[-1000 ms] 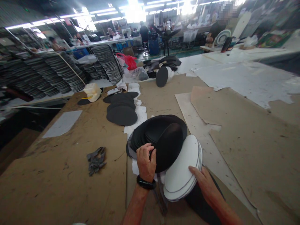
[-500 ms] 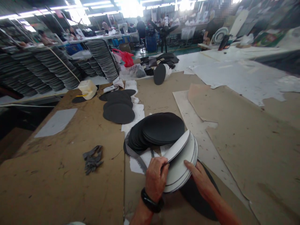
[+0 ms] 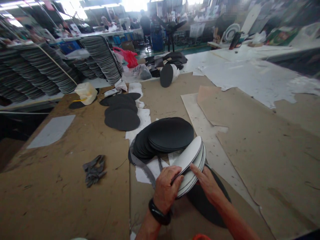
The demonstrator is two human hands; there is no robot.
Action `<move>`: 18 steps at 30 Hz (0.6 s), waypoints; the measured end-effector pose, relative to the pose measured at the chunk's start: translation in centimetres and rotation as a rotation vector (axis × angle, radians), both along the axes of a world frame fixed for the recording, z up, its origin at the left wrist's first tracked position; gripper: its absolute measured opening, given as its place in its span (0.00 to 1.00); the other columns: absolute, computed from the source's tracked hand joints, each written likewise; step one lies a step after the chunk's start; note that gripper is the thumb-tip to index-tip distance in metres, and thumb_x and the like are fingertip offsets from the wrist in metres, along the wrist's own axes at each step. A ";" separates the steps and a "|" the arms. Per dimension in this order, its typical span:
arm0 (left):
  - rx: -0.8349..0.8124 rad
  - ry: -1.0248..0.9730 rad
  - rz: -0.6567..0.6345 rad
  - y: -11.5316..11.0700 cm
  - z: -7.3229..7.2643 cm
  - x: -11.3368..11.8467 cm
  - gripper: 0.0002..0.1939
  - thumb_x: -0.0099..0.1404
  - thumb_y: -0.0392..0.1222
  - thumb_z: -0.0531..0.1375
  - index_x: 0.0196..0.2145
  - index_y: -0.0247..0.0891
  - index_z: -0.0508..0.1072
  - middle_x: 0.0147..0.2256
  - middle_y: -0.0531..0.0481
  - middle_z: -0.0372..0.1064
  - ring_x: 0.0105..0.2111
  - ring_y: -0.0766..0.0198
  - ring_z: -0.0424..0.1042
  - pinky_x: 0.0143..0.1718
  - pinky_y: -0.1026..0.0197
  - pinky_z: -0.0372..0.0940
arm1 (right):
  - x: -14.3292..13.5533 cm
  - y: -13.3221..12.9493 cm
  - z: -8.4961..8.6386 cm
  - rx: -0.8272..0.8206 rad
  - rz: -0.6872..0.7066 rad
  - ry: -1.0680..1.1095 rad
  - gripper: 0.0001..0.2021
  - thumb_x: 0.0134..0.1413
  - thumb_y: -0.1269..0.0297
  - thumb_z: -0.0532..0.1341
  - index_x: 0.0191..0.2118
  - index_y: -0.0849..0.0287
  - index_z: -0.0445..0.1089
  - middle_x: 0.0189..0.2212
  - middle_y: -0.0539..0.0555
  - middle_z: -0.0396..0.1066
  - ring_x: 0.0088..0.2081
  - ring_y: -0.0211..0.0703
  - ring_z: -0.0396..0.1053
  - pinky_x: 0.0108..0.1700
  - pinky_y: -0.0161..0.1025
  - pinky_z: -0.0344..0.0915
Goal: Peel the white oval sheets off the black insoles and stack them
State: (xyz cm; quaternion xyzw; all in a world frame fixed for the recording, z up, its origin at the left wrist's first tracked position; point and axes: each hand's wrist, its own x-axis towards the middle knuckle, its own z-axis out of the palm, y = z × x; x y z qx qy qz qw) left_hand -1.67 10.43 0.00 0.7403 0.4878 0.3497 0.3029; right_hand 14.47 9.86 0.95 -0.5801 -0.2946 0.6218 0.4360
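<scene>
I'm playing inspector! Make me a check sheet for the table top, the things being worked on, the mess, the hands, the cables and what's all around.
Surface: brown sheeting, darkly marked.
Job's things: white ovals, with one tilted oval on top; overlapping black ovals just beyond.
Clutter: crumpled grey cloth; pale container.
Hands: left hand grips the tilted oval; right hand holds the white ovals.
Cables: nothing seen.
Surroundings: tall stacks of dark pieces, red bag, people farther back.
</scene>
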 end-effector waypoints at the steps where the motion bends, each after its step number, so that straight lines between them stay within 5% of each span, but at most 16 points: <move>1: -0.027 -0.006 -0.005 0.1 0.0 -0.1 0.09 0.63 0.39 0.57 0.41 0.41 0.71 0.39 0.47 0.72 0.41 0.59 0.70 0.43 0.56 0.68 | 0.0 0.1 0.0 -0.013 0.000 0.004 0.19 0.47 0.48 0.62 0.33 0.62 0.70 0.25 0.51 0.70 0.27 0.42 0.66 0.28 0.36 0.64; 8: -0.105 0.035 -0.043 1.0 -0.2 -0.4 0.17 0.61 0.44 0.59 0.48 0.39 0.69 0.49 0.43 0.68 0.49 0.55 0.66 0.50 0.50 0.63 | -0.2 0.2 0.0 -0.034 -0.009 0.004 0.20 0.46 0.46 0.61 0.33 0.62 0.69 0.24 0.49 0.67 0.27 0.40 0.62 0.29 0.37 0.65; 18: -0.194 0.076 -0.064 2.4 0.8 -0.2 0.14 0.63 0.45 0.56 0.45 0.38 0.71 0.44 0.45 0.70 0.44 0.57 0.67 0.48 0.52 0.63 | -0.3 0.3 -0.7 -0.018 0.016 -0.001 0.19 0.50 0.49 0.59 0.35 0.62 0.69 0.25 0.51 0.69 0.28 0.42 0.65 0.31 0.39 0.66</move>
